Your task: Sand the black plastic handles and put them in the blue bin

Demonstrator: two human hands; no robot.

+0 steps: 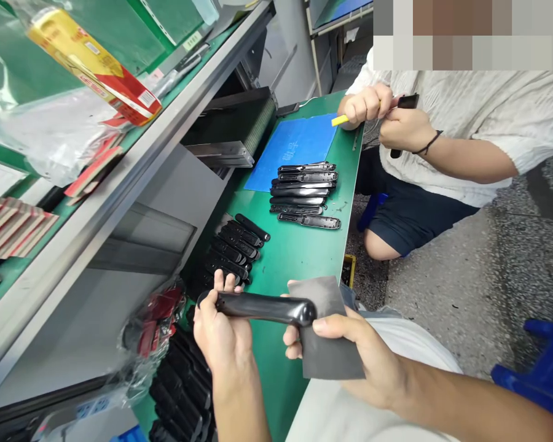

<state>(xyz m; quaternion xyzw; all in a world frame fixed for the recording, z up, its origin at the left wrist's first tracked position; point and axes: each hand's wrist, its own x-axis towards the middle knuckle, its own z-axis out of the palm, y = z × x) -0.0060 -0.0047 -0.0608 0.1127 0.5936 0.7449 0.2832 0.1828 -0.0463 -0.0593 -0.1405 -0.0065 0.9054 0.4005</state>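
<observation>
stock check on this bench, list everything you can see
green workbench: 1, green, running ahead from the person
blue mat: 1, blue, far end of bench
row of black handle pieces: about 7, black, on bench beside blue mat
group of black handle pieces: about 8, black, nearer, at bench's left edge
stacked black pieces: many, black, lower left by bench
yellow and red box: 1, yellow and red, upper left shelf
stack of red-edged strips: 1 stack, red and tan, left shelf
co-worker: 1, white top, dark shorts, crouching right of bench
yellow stick: 1, yellow, in co-worker's hand
black piece: 1, black, in co-worker's other hand
blue stool: 1, blue, floor at lower right
black handle piece: 1, black, in left hand
sheet of abrasive paper: 1, grey, in right hand, against handle's end
left hand: 1, holding handle piece
right hand: 1, holding sheet
</observation>
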